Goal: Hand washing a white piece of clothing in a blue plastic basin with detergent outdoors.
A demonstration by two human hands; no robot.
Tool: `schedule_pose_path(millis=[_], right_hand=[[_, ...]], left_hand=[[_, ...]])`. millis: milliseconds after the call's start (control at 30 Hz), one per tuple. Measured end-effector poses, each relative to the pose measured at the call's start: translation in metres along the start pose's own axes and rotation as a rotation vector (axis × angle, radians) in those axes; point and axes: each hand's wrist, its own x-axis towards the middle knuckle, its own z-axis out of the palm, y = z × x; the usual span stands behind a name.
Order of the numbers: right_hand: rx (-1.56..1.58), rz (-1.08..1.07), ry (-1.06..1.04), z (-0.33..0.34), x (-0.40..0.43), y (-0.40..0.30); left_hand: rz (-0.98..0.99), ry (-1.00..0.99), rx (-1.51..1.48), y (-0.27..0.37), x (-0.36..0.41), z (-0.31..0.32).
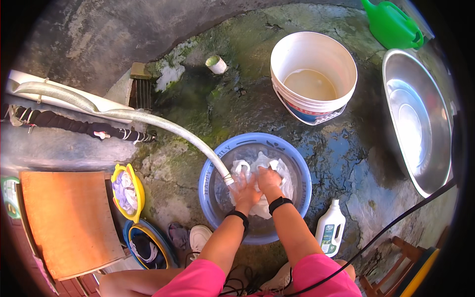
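A round blue plastic basin [305, 178] with printed lettering on its rim stands before me on the wet floor. It holds water and a wet white cloth [262, 160], partly under the surface. My left hand [245, 192] is spread over the cloth's left side, fingers apart. Beside it, my right hand [269, 179] is curled on a bunched part of the same cloth; its fingertips are hidden. Over the basin's left rim reaches a clear reinforced hose [185, 135], its end close to my left fingers. Both wrists wear black bands.
A white bucket [278, 59] with cloudy water stands beyond the basin. At right are a large metal basin [432, 163], a green watering can [395, 26] and a white detergent bottle [330, 228]. A yellow basket [139, 189] of clothes sits left. A black cable [386, 232] crosses lower right.
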Motion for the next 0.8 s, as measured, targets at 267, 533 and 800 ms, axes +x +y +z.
schedule_pose_path(millis=[267, 533, 800], right_hand=[[0.128, -0.158, 0.077, 0.006, 0.02, 0.025], [0.305, -0.254, 0.09, -0.011, 0.007, 0.044], [0.884, -0.41, -0.085, -0.124, -0.051, 0.022]], left_hand=[[0.086, -0.026, 0.104, -0.014, 0.017, 0.006], [0.144, 0.438, -0.633, 0.003, -0.027, 0.005], [0.3, 0.485, -1.455, -0.007, -0.099, -0.111]])
